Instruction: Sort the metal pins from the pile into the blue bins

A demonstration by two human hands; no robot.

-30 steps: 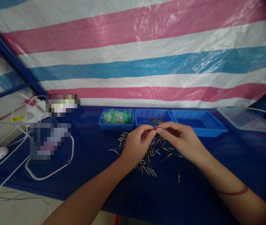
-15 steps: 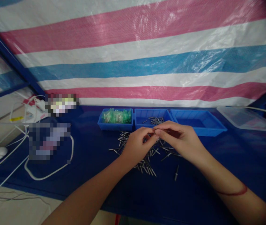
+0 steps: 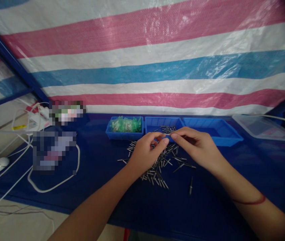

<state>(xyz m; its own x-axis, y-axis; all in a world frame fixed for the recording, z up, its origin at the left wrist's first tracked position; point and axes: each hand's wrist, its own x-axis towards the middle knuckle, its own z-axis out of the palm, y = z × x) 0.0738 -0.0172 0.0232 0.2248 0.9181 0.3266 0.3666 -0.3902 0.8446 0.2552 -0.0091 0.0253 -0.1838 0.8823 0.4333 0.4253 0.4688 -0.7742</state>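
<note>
Presently, one slim metal rivet (image 3: pixel 167 134) is at the fingertips, between the two hands. The right hand (image 3: pixel 200 147) pinches its right end; the left hand (image 3: pixel 146 149) has curled fingers at the other end, thumb slightly apart, and whether it grips cannot be told. Below, a loose rivet pile (image 3: pixel 161 164) lies on the blue table (image 3: pixel 92 160). Beyond, the middle bin (image 3: pixel 162 120) contains rivets; the left bin (image 3: pixel 124 135), adjacent, contains green packets (image 3: pixel 126 125).
</note>
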